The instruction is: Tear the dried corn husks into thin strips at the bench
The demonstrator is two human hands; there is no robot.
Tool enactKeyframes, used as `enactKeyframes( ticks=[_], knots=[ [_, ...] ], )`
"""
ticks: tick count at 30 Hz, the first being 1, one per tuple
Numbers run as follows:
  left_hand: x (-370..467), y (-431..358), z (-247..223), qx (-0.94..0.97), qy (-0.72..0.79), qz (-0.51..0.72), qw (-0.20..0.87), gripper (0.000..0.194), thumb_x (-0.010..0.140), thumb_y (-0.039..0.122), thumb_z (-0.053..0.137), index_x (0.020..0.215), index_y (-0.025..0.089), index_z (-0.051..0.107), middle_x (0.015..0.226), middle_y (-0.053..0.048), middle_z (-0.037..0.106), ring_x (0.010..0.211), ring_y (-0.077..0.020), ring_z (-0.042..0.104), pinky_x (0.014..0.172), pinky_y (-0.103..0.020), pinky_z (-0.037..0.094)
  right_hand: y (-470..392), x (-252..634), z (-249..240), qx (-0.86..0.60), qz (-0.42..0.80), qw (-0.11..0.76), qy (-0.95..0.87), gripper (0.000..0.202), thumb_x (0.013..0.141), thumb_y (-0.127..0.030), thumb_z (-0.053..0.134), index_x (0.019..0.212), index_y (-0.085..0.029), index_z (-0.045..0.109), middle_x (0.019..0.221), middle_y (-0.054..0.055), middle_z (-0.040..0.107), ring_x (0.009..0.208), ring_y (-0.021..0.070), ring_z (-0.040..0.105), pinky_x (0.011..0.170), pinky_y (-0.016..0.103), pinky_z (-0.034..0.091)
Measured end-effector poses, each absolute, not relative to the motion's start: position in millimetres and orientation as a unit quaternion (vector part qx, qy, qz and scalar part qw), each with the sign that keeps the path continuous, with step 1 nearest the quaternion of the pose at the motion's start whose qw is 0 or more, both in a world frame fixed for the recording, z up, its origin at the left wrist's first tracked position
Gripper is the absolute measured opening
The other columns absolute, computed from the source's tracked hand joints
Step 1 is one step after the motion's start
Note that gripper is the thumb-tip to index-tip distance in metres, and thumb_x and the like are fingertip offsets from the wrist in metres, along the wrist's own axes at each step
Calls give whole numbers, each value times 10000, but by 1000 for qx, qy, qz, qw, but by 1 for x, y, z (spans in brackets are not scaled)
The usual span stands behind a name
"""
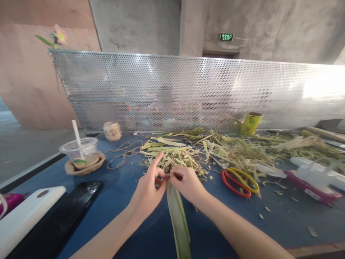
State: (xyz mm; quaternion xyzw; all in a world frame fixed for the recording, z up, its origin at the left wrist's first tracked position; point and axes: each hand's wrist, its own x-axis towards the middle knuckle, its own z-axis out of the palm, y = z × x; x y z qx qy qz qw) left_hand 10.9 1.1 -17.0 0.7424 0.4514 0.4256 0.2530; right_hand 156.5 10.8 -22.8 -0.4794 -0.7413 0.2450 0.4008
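Observation:
A long flat green leaf strip point(178, 219) hangs toward the near table edge, its upper end pinched between both hands. My left hand point(151, 183) grips it between thumb and fingers, with one finger pointing up. Touching it at the fingertips, my right hand point(187, 181) is closed on the same end. The exact spot between the fingertips is too small to make out. Just behind the hands lies a heap of shredded plant pieces point(185, 158). Scissors with red and yellow handles point(238, 181) lie right of my right hand.
On the left are a plastic cup point(82, 149) with a straw, a black phone point(61, 216), a white device point(33, 216) and thin string point(124, 154). A twine roll point(112, 131), a yellow-green can point(251, 124) and a perforated metal screen point(188, 93) stand behind. A power strip point(312, 185) is right.

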Motion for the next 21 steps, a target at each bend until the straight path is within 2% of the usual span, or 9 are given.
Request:
enactKeyframes(
  ticks=[3, 6, 8, 14, 18, 21],
  knots=[
    [10, 3, -16, 696, 468, 431, 332, 723, 752, 245, 535, 1370, 232, 160, 726, 27, 559, 632, -140, 558, 584, -269, 477, 14, 158, -24, -474, 239, 379, -758, 156, 689, -145, 455, 542, -178, 414, 500, -54, 377, 496, 82, 355, 487, 189, 268],
    [9, 6, -18, 643, 450, 416, 460, 810, 713, 292, 596, 1365, 229, 120, 862, -26, 564, 736, -178, 573, 482, -249, 476, 15, 159, -25, -474, 230, 363, -769, 138, 732, -156, 453, 596, -173, 472, 536, -46, 430, 508, 84, 390, 494, 188, 281],
    [8, 8, -20, 621, 434, 399, 516, 843, 689, 296, 628, 1359, 219, 122, 892, -40, 561, 705, -170, 570, 439, -236, 461, 15, 160, -25, -471, 230, 361, -771, 142, 757, -159, 445, 623, -173, 488, 551, -46, 443, 515, 83, 404, 503, 188, 289],
    [6, 10, -18, 628, 443, 404, 495, 842, 658, 297, 662, 1346, 180, 191, 676, 38, 586, 428, -99, 494, 416, -237, 414, 14, 159, -22, -473, 239, 359, -768, 160, 754, -232, 520, 617, -182, 452, 534, -65, 389, 505, 83, 371, 483, 192, 269],
    [3, 12, -17, 626, 452, 402, 493, 802, 672, 306, 650, 1336, 156, 226, 697, 6, 640, 438, -116, 526, 465, -255, 429, 14, 160, -21, -478, 290, 368, -743, 104, 722, -239, 562, 713, -190, 470, 553, -68, 431, 511, 88, 399, 489, 195, 300],
    [1, 13, -18, 628, 438, 405, 500, 749, 714, 301, 608, 1339, 153, 223, 719, -15, 654, 493, -140, 566, 530, -288, 464, 14, 162, -22, -463, 320, 389, -729, 139, 709, -199, 550, 819, -193, 463, 555, -74, 455, 498, 89, 427, 490, 194, 325]
  ],
)
